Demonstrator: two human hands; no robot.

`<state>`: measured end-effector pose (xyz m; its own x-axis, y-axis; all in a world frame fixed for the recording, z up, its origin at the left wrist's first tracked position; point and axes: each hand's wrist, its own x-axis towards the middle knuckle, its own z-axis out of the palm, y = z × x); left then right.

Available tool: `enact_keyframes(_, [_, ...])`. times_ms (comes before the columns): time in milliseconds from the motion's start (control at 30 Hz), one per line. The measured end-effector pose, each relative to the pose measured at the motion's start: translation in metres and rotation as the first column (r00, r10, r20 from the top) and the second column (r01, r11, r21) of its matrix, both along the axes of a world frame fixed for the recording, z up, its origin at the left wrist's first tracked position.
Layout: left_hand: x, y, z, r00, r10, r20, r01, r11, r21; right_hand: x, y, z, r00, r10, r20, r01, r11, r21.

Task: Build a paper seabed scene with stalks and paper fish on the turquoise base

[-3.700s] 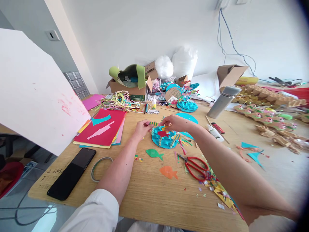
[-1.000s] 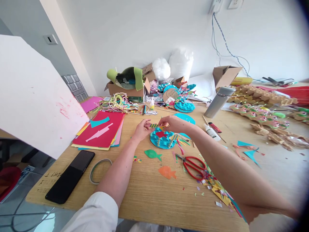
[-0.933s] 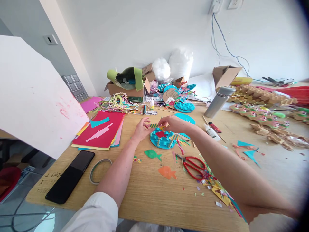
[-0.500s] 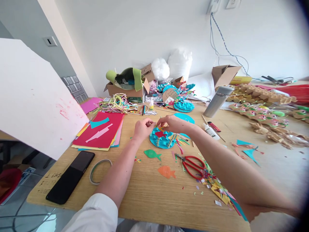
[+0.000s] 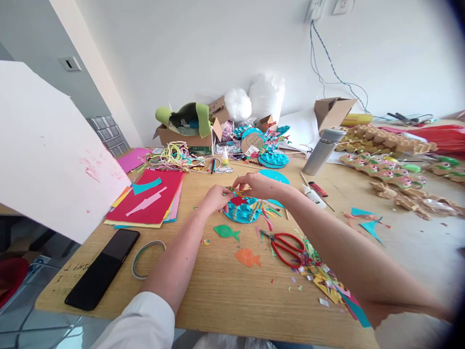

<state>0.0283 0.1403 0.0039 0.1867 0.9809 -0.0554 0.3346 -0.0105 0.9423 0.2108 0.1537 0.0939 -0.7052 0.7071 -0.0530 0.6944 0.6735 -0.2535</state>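
Note:
My left hand (image 5: 217,198) is closed in a pinch at the left rim of a round blue paper craft (image 5: 244,216) with a wavy surface. Over its far side, my right hand (image 5: 256,185) bends down with fingertips together. A small striped scrap shows between the hands, but what each pinches is hidden. On the craft sit a red paper fish (image 5: 239,200) and yellow striped pieces. Nearer me lie a green paper fish (image 5: 227,231) and an orange paper fish (image 5: 248,257). Red-handled scissors (image 5: 286,248) rest to their right, blades slightly apart.
Stacked coloured paper (image 5: 145,203), a tape roll (image 5: 135,264) and a black phone (image 5: 103,269) lie at left. Paper scraps (image 5: 323,281) lie under my right forearm. Farther right are a glue bottle (image 5: 313,196), grey flask (image 5: 323,152) and egg-carton crafts (image 5: 385,170). Supplies crowd the wall.
My left hand has come down slightly onto the craft's left rim, and its fingers have shifted. My right hand stays over the far side. The whole view has shifted a little.

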Motion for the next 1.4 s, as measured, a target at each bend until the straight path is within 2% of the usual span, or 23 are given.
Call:
enact_keyframes(167, [0.0,0.002,-0.01,0.998,-0.02,0.062,0.026,0.995,-0.094,0.0,0.0,0.001,1.0,0.0,0.008,0.0,1.0,-0.001])
enact_keyframes(333, [0.011,-0.001,-0.019,0.994,-0.06,0.096,0.073,0.987,-0.14,0.001,0.0,0.002,1.0,0.011,0.0,-0.011,1.0,-0.013])
enact_keyframes(667, [0.031,0.0,-0.029,0.997,-0.011,0.075,0.017,0.996,-0.082,0.001,-0.001,-0.001,1.0,0.024,-0.018,-0.023,1.0,0.013])
enact_keyframes(800, [0.034,0.0,-0.032,0.999,0.014,0.052,-0.012,0.998,-0.055,0.0,-0.004,-0.001,0.999,0.026,0.023,-0.028,0.997,0.072])
enact_keyframes(1100, [0.033,-0.001,-0.031,0.999,0.047,-0.001,-0.047,0.998,-0.052,0.0,-0.003,-0.008,0.991,0.077,0.109,-0.109,0.941,0.319])
enact_keyframes(1233, [0.032,-0.004,-0.028,0.999,0.039,-0.01,-0.04,0.998,-0.057,-0.001,-0.006,-0.003,0.987,0.086,0.135,-0.13,0.923,0.362])
enact_keyframes(1400, [0.031,-0.005,-0.025,1.0,0.019,-0.015,-0.02,0.998,-0.062,0.001,-0.004,0.001,0.996,0.075,0.042,-0.085,0.932,0.352])
